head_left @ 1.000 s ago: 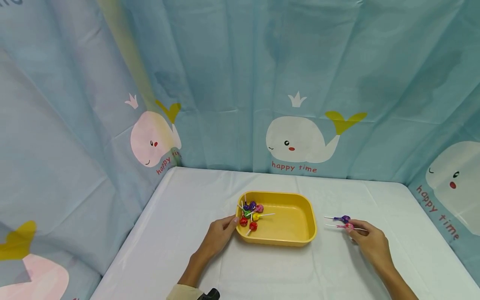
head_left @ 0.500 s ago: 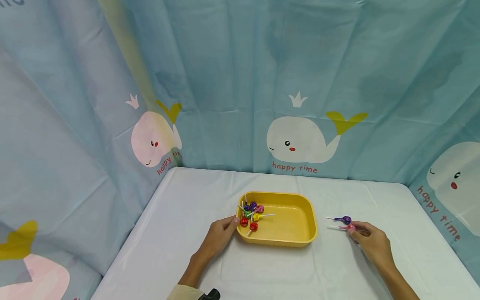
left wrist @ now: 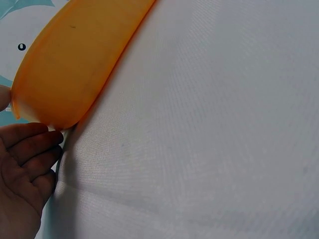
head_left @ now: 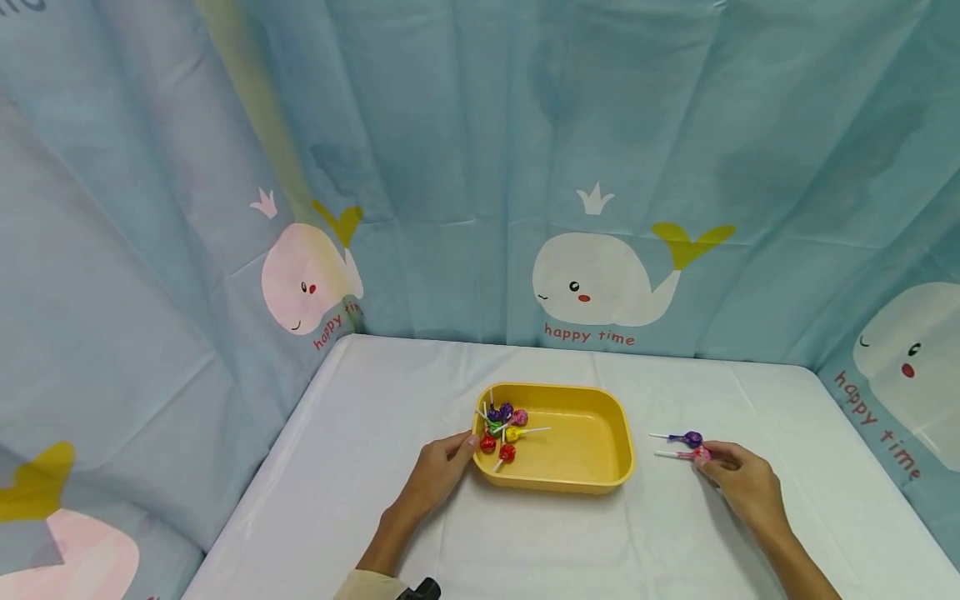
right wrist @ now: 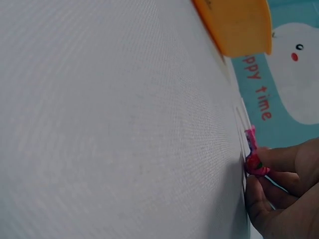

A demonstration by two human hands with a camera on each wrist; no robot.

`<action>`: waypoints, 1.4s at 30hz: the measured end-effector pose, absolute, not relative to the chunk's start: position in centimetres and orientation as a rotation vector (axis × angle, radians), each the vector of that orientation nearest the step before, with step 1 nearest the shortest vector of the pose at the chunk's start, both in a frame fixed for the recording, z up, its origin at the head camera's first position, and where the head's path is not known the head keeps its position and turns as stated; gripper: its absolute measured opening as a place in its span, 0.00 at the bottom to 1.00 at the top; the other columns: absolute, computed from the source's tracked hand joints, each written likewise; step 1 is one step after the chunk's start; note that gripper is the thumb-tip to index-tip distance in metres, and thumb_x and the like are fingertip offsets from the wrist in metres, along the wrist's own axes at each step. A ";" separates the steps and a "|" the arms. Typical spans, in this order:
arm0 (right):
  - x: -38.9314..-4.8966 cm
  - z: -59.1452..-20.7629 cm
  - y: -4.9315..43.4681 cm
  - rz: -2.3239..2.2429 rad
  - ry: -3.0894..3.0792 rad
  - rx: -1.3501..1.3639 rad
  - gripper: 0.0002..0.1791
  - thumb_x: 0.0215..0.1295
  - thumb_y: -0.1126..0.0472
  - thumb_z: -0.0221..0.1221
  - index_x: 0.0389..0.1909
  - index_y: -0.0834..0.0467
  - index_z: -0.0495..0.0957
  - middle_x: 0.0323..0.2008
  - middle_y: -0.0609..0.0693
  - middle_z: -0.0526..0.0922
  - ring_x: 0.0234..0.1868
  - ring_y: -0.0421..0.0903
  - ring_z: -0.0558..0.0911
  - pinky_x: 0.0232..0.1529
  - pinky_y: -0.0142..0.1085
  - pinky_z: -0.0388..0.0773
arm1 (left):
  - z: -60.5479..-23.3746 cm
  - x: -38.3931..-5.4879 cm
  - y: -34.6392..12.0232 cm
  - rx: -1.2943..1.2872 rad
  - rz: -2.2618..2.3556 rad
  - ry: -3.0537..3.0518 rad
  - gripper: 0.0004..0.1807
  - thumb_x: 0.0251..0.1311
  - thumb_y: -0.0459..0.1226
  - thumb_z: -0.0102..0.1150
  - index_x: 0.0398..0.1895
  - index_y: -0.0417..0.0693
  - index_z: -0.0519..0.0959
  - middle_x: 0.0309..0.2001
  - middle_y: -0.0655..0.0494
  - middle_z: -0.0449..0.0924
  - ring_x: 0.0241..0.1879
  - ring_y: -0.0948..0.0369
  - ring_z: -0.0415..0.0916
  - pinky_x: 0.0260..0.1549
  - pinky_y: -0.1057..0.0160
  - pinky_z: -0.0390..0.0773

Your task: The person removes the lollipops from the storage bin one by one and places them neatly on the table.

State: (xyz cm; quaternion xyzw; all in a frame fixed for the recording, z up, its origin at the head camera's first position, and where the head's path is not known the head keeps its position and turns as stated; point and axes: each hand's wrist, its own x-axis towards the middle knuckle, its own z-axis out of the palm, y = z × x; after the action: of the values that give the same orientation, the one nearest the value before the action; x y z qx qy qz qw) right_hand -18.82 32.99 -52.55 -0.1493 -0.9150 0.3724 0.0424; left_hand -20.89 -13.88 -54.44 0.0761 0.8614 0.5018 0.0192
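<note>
My left hand (head_left: pixel 441 468) holds the left end of a yellow tray (head_left: pixel 573 485), thumb up at the rim and fingers against the outer wall. In the left wrist view those fingers (left wrist: pixel 37 149) lie below the tray's end (left wrist: pixel 75 64). Several wrapped lollipops sit bunched at the tray's left side, among them a yellow one (head_left: pixel 513 433), a red one (head_left: pixel 507 452) and a pink one (head_left: pixel 520 417). To the right of the tray, my right hand (head_left: pixel 742 483) pinches a pink lollipop (right wrist: pixel 253 162) by its head, its stick pointing left. A purple lollipop (head_left: pixel 692 438) lies just behind it.
A white cloth (head_left: pixel 390 392) covers the table. Blue curtains (head_left: pixel 465 167) printed with whales hang behind and at both sides, close against the table's far edge. The tray's right end (right wrist: pixel 244 30) shows at the top of the right wrist view.
My right hand and the pink lollipop have shifted slightly right, and its stick now stands a little farther from the tray. The left hand, tray and purple lollipop stay nearly in place.
</note>
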 end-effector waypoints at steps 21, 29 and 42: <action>-18.8 -52.8 32.8 1.183 -2.763 -0.491 0.25 0.70 0.53 0.70 0.60 0.65 0.83 0.48 0.60 0.90 0.38 0.34 0.80 0.31 0.26 0.77 | -54.5 -20.9 -13.8 0.243 1.565 2.663 0.31 0.81 0.55 0.51 0.70 0.40 0.79 0.68 0.48 0.81 0.73 0.46 0.73 0.73 0.42 0.72; -18.6 -52.7 32.8 1.186 -2.737 -0.504 0.28 0.68 0.48 0.72 0.58 0.65 0.84 0.45 0.57 0.91 0.34 0.29 0.79 0.30 0.26 0.77 | -54.5 -20.9 -13.9 0.234 1.556 2.676 0.31 0.80 0.56 0.52 0.70 0.42 0.79 0.67 0.49 0.81 0.72 0.47 0.75 0.72 0.42 0.73; -18.2 -51.3 31.9 1.252 -2.674 -0.560 0.32 0.70 0.44 0.70 0.63 0.64 0.81 0.49 0.61 0.89 0.33 0.30 0.79 0.29 0.27 0.81 | -54.7 -20.8 -13.8 0.255 1.566 2.691 0.30 0.81 0.55 0.51 0.69 0.41 0.80 0.66 0.47 0.82 0.71 0.45 0.75 0.71 0.41 0.73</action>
State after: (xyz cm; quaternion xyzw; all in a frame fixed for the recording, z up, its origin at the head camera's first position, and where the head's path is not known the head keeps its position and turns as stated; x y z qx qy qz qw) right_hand -18.18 31.91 -51.28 -0.1859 -0.8877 0.4157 0.0679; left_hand -20.84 -13.79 -54.68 0.0816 0.8615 0.5012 0.0088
